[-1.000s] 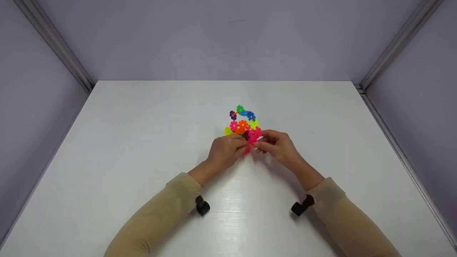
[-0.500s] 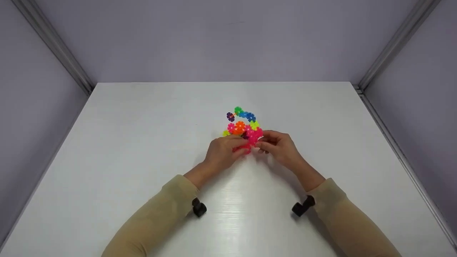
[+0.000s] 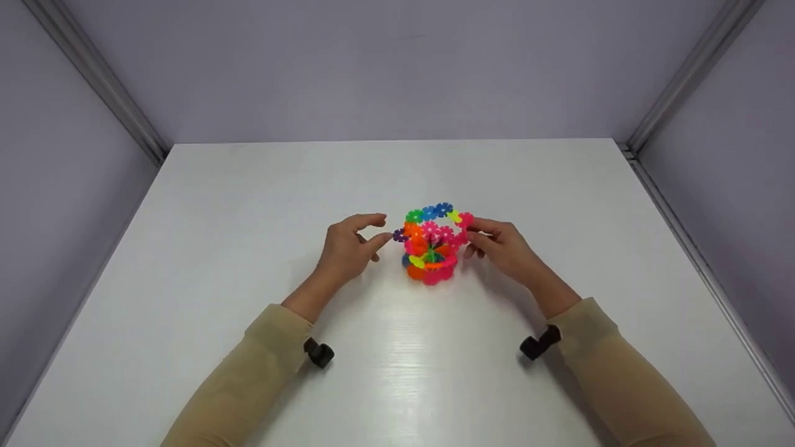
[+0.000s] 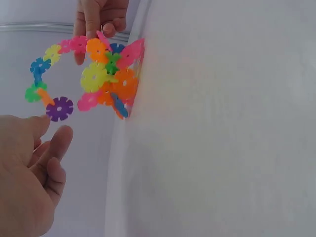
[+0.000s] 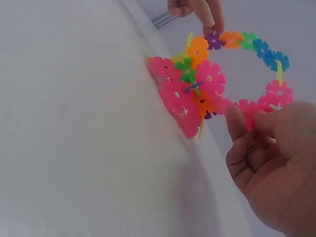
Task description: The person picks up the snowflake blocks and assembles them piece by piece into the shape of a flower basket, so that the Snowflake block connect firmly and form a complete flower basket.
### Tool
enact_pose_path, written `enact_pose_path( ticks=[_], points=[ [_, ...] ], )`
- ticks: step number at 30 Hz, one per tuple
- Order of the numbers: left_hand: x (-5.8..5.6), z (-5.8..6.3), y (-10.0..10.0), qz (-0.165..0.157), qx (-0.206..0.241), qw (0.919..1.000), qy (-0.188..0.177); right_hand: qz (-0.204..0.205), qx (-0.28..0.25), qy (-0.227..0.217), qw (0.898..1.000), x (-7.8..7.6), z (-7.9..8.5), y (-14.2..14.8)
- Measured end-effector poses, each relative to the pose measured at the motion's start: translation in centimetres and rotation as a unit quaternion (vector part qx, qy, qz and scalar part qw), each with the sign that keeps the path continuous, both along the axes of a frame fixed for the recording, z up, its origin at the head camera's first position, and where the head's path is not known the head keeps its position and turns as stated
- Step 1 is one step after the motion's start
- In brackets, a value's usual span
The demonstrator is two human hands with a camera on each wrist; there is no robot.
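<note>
A small basket-shaped model of interlocking snowflake discs stands on the white table in the head view. Its base is pink and orange, and a disc chain arches over it like a handle. My right hand pinches the pink discs at the handle's right side between thumb and index finger. On the other side, a purple disc ends the chain. The thumb of my left hand is at that disc's edge; its index finger is spread away from the thumb. Whether the purple disc joins the base is unclear.
The white tabletop surrounds the model. Grey panels rise behind it and at both sides, with metal rails at the corners. A black wrist camera hangs at the left sleeve, another black camera at the right.
The model has turned and shifted slightly right, its base now showing toward me. My left hand has let go of the base and moved left to the purple disc. The right hand moved slightly right.
</note>
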State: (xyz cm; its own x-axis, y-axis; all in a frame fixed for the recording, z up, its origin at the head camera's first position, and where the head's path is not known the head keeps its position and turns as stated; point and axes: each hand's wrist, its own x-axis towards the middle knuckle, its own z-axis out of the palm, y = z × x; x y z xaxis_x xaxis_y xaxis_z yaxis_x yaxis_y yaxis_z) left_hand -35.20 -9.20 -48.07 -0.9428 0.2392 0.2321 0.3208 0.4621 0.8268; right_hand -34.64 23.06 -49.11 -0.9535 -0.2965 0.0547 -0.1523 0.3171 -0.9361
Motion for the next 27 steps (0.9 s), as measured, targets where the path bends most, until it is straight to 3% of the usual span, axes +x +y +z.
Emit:
enact_pose_path(
  ticks=[3, 7, 12, 15, 21, 24, 27],
  points=[
    [0.2, -0.1, 0.1, -0.026, -0.006, 0.9988, -0.041, 0.003, -0.006, -0.013, 1.000, -0.4, 0.0, 0.1],
    [0.7, -0.2, 0.3, -0.052, -0.004, 0.9972, -0.054, -0.005, -0.007, -0.019, 1.000, -1.1, -0.1, -0.2],
    [1.0, -0.6, 0.8, -0.046, 0.011, 0.9964, -0.071, -0.015, -0.009, -0.016, 1.000, -1.8, 0.1, -0.9],
    [1.2, -1.0, 1.3, -0.033, 0.024, 0.9962, -0.077, -0.044, -0.007, -0.016, 0.999, -1.7, 0.2, -1.3],
    [2.1, -1.4, 1.7, -0.012, 0.052, 0.9957, -0.075, -0.144, -0.007, 0.019, 0.989, 0.7, 0.3, -1.5],
    [2.3, -1.3, 1.6, -0.003, 0.063, 0.9945, -0.083, -0.156, -0.018, 0.057, 0.986, 2.3, 0.5, -2.1],
    [2.4, -1.2, 1.5, 0.007, 0.074, 0.9927, -0.095, -0.137, -0.003, 0.086, 0.987, 3.5, 0.8, -3.2]
  ],
)
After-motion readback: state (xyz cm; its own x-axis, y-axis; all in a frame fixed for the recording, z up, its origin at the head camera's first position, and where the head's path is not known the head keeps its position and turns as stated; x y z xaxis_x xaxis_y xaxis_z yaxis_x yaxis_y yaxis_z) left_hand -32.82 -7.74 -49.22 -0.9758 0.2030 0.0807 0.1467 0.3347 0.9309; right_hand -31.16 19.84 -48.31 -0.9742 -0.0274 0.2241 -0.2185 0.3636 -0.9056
